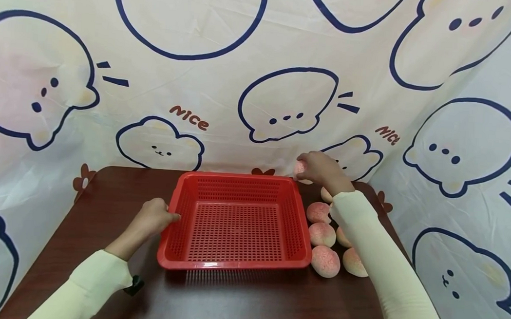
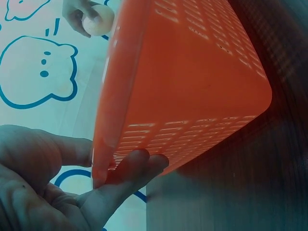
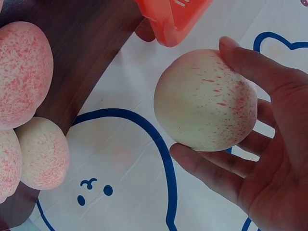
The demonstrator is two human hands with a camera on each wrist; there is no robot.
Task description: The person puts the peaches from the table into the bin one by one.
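Observation:
A red plastic basket (image 1: 236,264) with slotted walls stands on the table, nothing inside it. My left hand (image 1: 157,216) grips its left rim; in the left wrist view the thumb lies on one side of the rim and the fingers (image 2: 139,166) on the other. Near the basket's far right corner, my right hand (image 1: 322,169) holds a pink and cream peach (image 3: 207,101) up between thumb and fingers. Several more peaches (image 1: 322,234) lie along the basket's right side, some partly hidden behind the right sleeve.
The dark brown table (image 1: 246,305) ends at the back against a white cloth (image 1: 224,89) printed with blue-outlined cartoon animals. The same cloth hangs on both sides. A small black object (image 1: 134,286) shows at the left cuff.

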